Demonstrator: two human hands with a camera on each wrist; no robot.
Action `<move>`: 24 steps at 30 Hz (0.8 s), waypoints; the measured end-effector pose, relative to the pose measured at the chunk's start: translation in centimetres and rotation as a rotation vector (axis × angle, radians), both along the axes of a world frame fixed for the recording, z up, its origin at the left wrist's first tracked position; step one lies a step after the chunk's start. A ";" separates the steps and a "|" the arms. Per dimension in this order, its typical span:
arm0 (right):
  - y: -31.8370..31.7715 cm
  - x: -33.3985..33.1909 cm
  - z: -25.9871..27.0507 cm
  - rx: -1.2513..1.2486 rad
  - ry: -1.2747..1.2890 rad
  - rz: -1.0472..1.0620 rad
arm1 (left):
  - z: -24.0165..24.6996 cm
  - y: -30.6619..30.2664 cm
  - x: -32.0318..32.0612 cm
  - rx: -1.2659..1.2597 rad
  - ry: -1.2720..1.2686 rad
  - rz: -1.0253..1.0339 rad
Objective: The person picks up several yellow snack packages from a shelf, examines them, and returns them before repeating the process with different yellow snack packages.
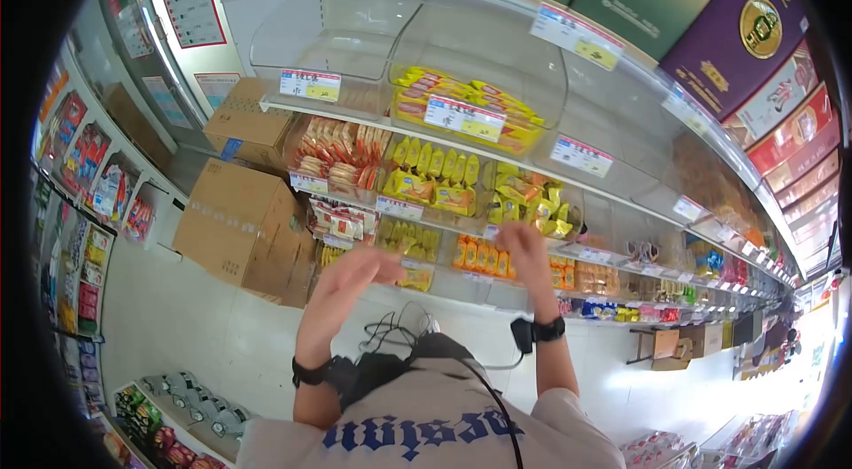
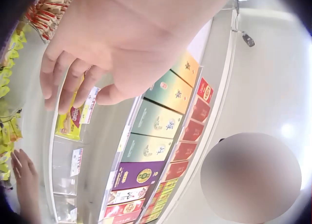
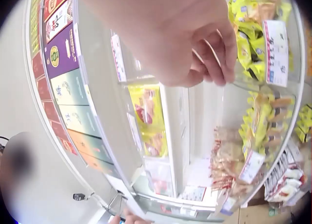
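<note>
Both hands hang in the air before a shop shelf, holding nothing. In the head view the left hand [image 1: 353, 281] is at the left of centre, fingers loosely bent, in front of white-and-red packets [image 1: 342, 222]. Farther right, the right hand [image 1: 525, 254] is raised just below yellow-green packets [image 1: 531, 203]. The left wrist view has the left hand [image 2: 112, 43] large with relaxed, bent fingers, a yellow packet [image 2: 73, 124] behind them. Loosely curled fingers of the right hand [image 3: 180, 43] appear beside yellow-green packets [image 3: 251, 43] in the right wrist view; no contact is visible.
Cardboard boxes [image 1: 232, 220] stand on the floor left of the shelf. Large green and purple boxes [image 1: 728, 34] line the top shelf. Price labels [image 1: 466, 117] run along the shelf edges. Another rack [image 1: 89, 154] stands at the far left. Black cables [image 1: 395, 327] hang near the body.
</note>
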State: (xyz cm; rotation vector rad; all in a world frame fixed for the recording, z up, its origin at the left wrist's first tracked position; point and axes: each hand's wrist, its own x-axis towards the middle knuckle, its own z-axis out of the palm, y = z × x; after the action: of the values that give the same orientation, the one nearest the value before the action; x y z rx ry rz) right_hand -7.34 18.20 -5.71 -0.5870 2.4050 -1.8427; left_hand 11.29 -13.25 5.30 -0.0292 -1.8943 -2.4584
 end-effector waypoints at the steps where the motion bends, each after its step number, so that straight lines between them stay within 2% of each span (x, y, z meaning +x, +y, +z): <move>1: 0.9 -0.7 0.8 0.121 0.030 -0.124 | -0.1 0.4 -0.7 -0.035 -0.009 -0.006; 2: 1.1 -2.0 1.7 0.238 0.069 -0.246 | 0.2 0.8 -1.6 -0.072 -0.008 -0.008; 5: 0.4 -4.7 2.3 0.460 0.522 -0.423 | 1.0 2.5 -3.0 -0.076 0.033 -0.041; 8: 1.0 -7.9 -0.6 0.644 0.639 -0.413 | 0.3 3.8 -4.5 -0.043 -0.035 -0.072; 11: 1.0 -9.3 -1.7 0.699 0.703 -0.417 | -2.0 4.1 -5.9 0.017 -0.100 -0.083; 14: 1.4 -8.7 -1.2 0.450 0.416 -0.444 | -3.4 4.2 -6.3 0.039 -0.126 -0.069; 15: 1.2 -7.5 -0.1 0.421 0.510 -0.485 | -3.9 4.3 -6.4 0.036 -0.137 -0.072; 19: -0.9 -2.7 2.6 0.056 0.355 -0.507 | -7.1 5.9 -7.1 0.118 -0.264 -0.129; 21: -2.9 -0.1 3.2 0.000 0.301 -0.327 | -7.8 7.6 -7.6 0.104 -0.224 0.002; 24: -6.3 3.3 6.0 0.080 0.425 0.003 | -7.5 9.4 -8.7 0.193 -0.115 0.158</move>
State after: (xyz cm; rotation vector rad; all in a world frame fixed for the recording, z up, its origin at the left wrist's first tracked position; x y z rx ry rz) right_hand -4.06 11.85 0.29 -1.0680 2.7087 -1.7555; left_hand 2.62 -3.85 -2.21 0.2630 -1.6174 -2.5694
